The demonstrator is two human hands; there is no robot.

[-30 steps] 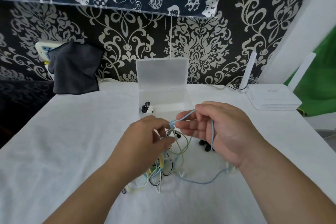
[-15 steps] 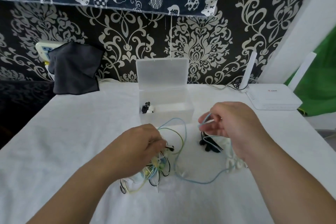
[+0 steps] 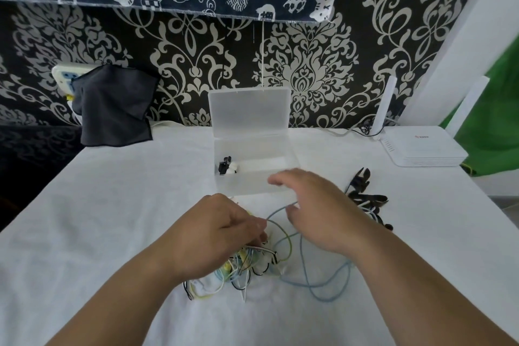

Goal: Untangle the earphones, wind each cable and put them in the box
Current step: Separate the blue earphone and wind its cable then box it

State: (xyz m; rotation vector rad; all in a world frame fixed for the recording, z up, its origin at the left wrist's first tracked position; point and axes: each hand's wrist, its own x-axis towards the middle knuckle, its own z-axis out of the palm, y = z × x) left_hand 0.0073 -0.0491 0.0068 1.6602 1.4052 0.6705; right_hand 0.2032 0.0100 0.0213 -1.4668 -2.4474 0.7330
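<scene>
Tangle [image 3: 247,264] sits under our left hand [image 3: 224,233], pinched there; blue cable [image 3: 311,285] trails right, beneath our nearer right hand [image 3: 317,216], which is blurred, so we can't tell its grip.

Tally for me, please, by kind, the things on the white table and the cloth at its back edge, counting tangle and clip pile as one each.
clear plastic box: 1
small black-and-white bundle in the box: 1
earphone cable tangle: 1
pile of black clips: 1
white router: 1
dark grey cloth: 1
Total: 6
</scene>
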